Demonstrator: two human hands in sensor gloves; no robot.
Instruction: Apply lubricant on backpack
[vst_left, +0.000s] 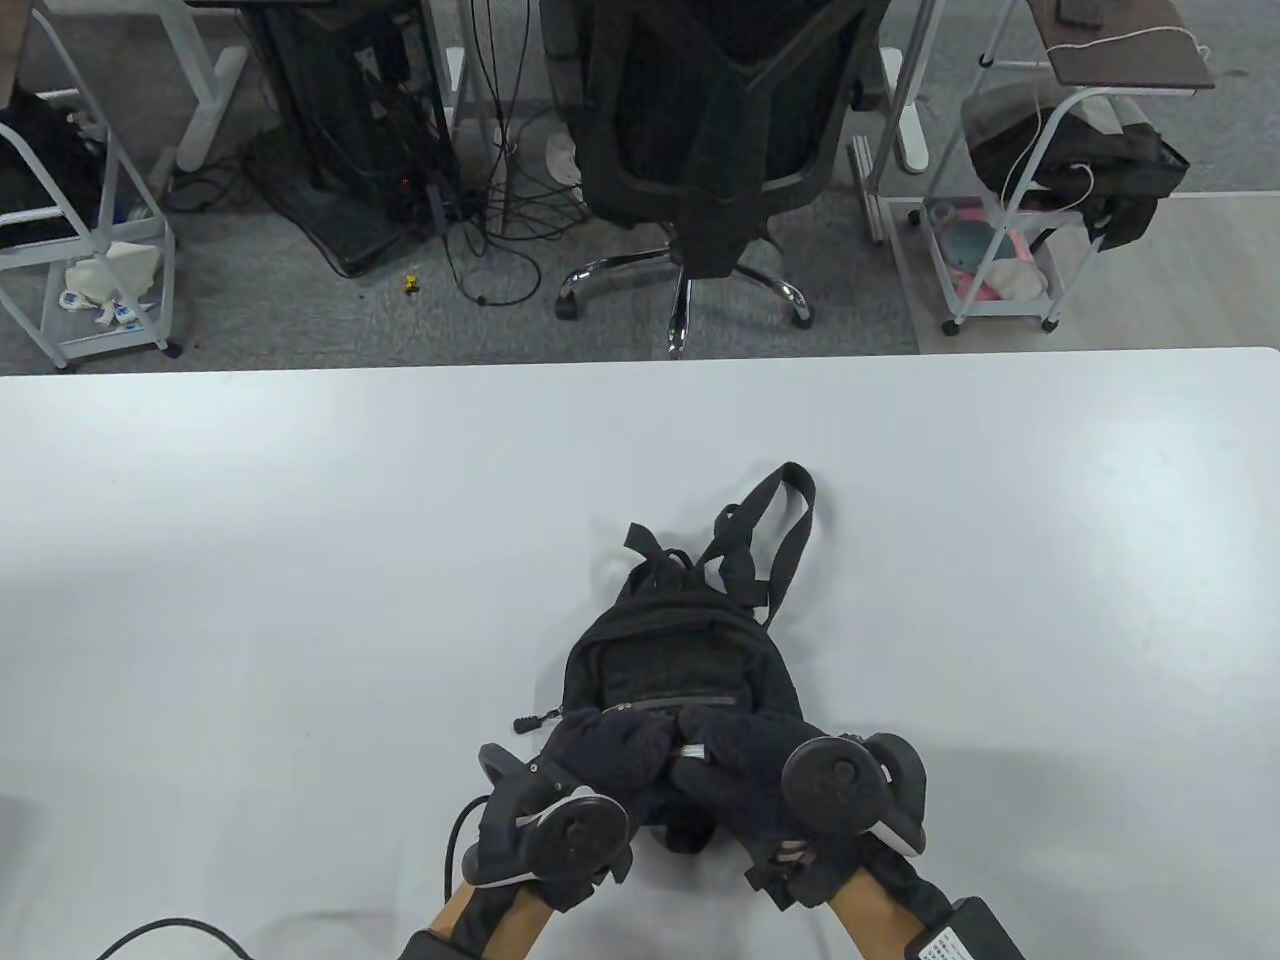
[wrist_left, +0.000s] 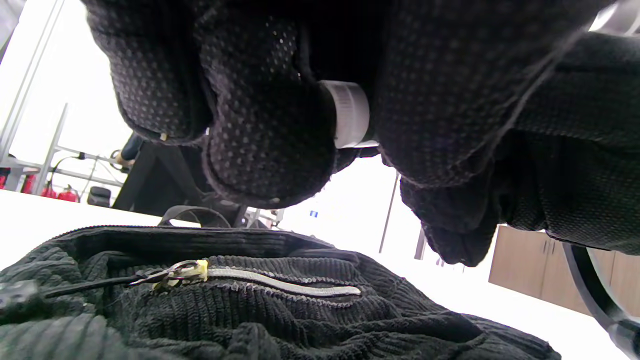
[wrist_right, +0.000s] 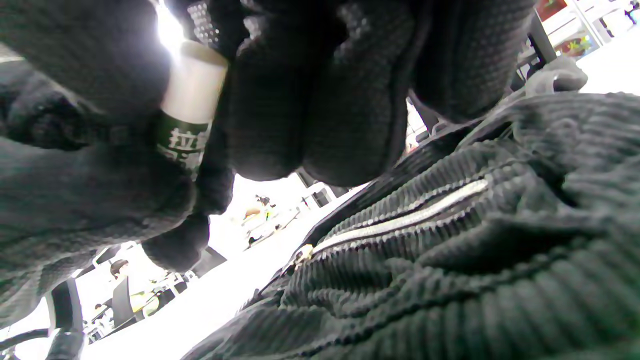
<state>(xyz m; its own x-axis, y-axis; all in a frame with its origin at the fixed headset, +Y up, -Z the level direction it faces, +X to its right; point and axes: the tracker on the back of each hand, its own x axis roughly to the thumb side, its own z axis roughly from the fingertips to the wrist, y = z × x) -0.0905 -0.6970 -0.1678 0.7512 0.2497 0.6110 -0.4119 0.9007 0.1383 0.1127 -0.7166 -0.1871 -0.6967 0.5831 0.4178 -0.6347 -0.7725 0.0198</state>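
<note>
Left hand (vst_left: 600, 760) and right hand (vst_left: 740, 775) pressed together low in frame, gripping small lubricant tube (vst_left: 692, 751) over black corduroy backpack (vst_left: 680, 660) on white table (vst_left: 300, 560). Only wrist views reveal ribbed fabric, pale zipper (wrist_left: 285, 285), green label.

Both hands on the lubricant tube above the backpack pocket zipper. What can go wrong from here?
1. Both hands, left hand and right hand, grip the small lubricant tube; neither steadies the backpack, so it may slide on the table.
2. The tube sits clear above the zipper; a squeeze from there could land on the corduroy instead of the teeth.
3. Gloved fingers hide most of the tube, so the nozzle's aim is hard to judge.
</note>
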